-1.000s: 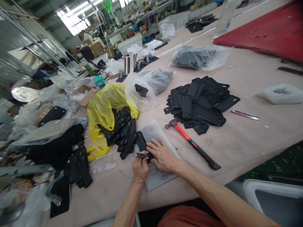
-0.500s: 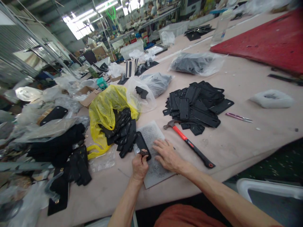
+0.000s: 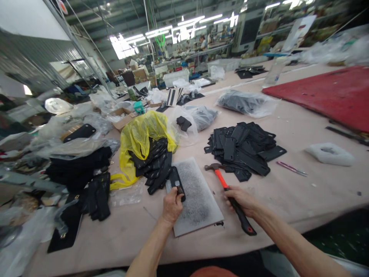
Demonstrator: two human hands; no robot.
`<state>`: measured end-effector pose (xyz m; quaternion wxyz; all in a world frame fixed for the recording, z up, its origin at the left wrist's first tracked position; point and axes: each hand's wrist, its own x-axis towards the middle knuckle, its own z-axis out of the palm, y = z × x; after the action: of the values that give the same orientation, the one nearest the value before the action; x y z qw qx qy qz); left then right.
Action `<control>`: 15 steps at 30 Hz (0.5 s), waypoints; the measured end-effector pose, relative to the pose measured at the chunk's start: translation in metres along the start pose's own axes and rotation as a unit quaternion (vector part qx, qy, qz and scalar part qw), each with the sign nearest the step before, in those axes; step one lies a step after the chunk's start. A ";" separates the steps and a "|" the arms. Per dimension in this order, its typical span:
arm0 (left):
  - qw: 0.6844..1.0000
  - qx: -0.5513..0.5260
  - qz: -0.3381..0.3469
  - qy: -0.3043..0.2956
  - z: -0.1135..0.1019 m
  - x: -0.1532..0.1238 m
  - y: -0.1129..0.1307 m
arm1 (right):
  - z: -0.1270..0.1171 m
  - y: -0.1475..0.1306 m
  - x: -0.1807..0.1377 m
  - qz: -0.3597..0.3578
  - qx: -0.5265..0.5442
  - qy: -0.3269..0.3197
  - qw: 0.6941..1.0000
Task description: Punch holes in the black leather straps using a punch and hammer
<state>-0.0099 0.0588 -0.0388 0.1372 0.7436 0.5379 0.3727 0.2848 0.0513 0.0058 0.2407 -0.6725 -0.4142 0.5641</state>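
My left hand is closed around a short, dark punch, over the lower part of a black strip piece. That piece lies along the left edge of a pale board with a dark, pitted surface. To the right of the board, my right hand has its fingers around the handle of a claw hammer with a red and black grip. The hammer's head points away from me, beside a heap of black strip pieces.
A yellow plastic bag spills more black pieces left of the board. Behind are clear bags of dark pieces. Tweezers and a white foam-like block lie at right, a red board farther back. Bags and cloth crowd the left.
My right hand has left the pale board and moved right onto the hammer handle. My left hand stays at the black piece with the punch. The view has tilted up.
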 end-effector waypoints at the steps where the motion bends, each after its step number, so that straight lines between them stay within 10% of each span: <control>1: 1.000 -0.005 0.001 0.005 0.000 0.000 0.001 | 0.004 -0.006 -0.004 0.007 0.012 -0.014 1.000; 5: 1.000 -0.010 0.010 0.022 -0.001 0.000 0.003 | 0.006 -0.049 -0.037 -0.011 0.052 -0.006 0.999; 8: 1.000 -0.008 0.012 0.026 -0.001 0.000 0.003 | -0.003 -0.097 -0.075 -0.179 0.043 0.079 0.980; 12: 1.000 -0.003 0.011 0.029 0.000 -0.001 0.001 | -0.003 -0.132 -0.107 -0.420 -0.130 0.224 0.870; 15: 0.999 0.001 0.015 0.034 0.000 -0.002 0.001 | 0.003 -0.129 -0.109 -0.475 -0.332 0.151 0.801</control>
<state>-0.0094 0.0572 -0.0394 0.1125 0.7382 0.5317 0.3996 0.2429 0.0303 0.1680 0.2997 -0.5070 -0.8022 0.0984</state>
